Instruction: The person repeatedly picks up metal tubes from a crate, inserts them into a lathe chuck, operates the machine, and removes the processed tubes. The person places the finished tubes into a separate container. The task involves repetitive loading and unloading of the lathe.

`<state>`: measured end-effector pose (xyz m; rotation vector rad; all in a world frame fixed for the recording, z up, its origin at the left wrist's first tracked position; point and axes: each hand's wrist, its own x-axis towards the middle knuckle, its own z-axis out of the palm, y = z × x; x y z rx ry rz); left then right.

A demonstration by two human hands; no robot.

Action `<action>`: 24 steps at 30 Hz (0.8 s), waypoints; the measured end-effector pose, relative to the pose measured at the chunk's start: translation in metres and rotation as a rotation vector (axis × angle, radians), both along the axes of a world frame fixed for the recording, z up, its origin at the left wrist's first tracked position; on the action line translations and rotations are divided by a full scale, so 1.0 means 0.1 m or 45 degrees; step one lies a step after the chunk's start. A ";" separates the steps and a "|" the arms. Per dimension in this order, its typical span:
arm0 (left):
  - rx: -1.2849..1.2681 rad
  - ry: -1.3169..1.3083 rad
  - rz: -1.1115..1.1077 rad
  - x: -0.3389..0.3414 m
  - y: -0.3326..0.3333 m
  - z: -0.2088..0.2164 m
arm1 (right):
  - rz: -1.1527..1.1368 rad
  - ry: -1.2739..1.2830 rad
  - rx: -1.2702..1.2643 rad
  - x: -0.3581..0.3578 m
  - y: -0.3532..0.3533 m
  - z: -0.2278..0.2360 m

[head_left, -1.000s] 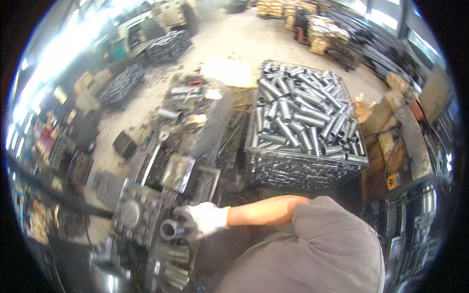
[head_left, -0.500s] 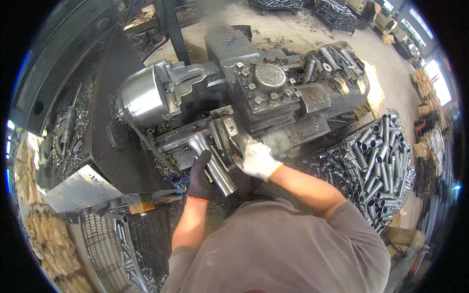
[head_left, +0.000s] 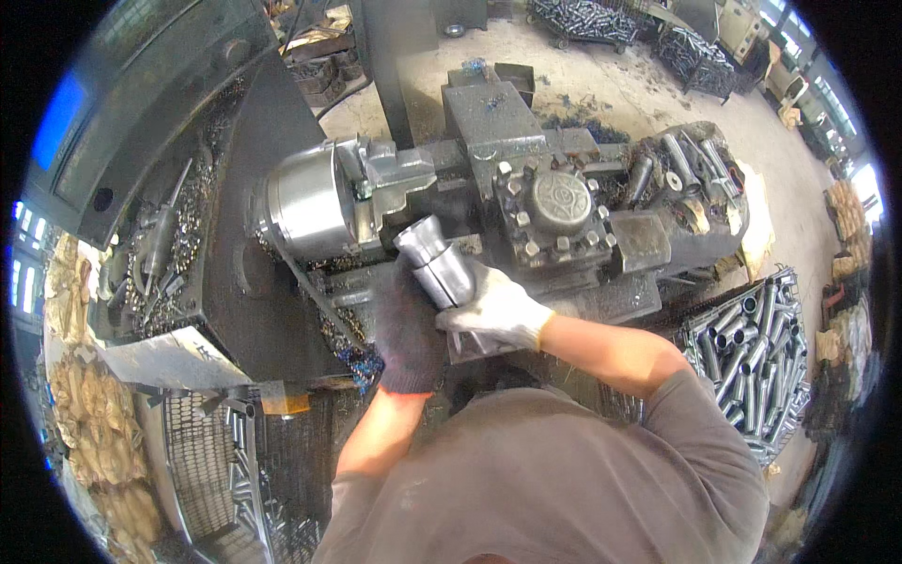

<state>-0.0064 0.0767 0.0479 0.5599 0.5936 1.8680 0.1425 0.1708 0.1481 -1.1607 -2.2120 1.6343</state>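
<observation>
A short steel tube [head_left: 435, 261] is held in front of the lathe, between the chuck [head_left: 305, 200] on the left and the tool post [head_left: 556, 204] on the right, with its flared open end pointing up and to the left toward the chuck. The right hand [head_left: 495, 307], in a white glove, is closed around the tube's lower end, while the left hand [head_left: 408, 327], in a dark glove, is wrapped under and against its near side. For a clean loading, the tube is best kept in line with the spindle axis before it is brought between the chuck jaws, and both gloves are best kept clear of the jaw faces. More tubes [head_left: 752, 350] of the same kind are stacked in a crate at the right, and swarf lies in the tray [head_left: 178, 244] to the left.
</observation>
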 end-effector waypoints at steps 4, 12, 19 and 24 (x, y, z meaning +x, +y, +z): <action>-0.615 0.872 -0.545 0.00 0.20 -0.03 | 0.253 -0.083 0.492 0.12 0.42 0.79; -0.730 1.220 0.632 -0.40 -0.42 -0.22 | 0.911 -1.020 2.035 -0.42 2.27 0.71; -0.787 -0.479 1.052 -0.96 -2.30 -1.36 | 0.976 -0.646 0.893 -0.77 2.70 -0.14; -0.740 -0.340 1.301 -1.46 -2.91 -1.62 | 1.004 -0.416 0.869 -0.97 2.64 -0.27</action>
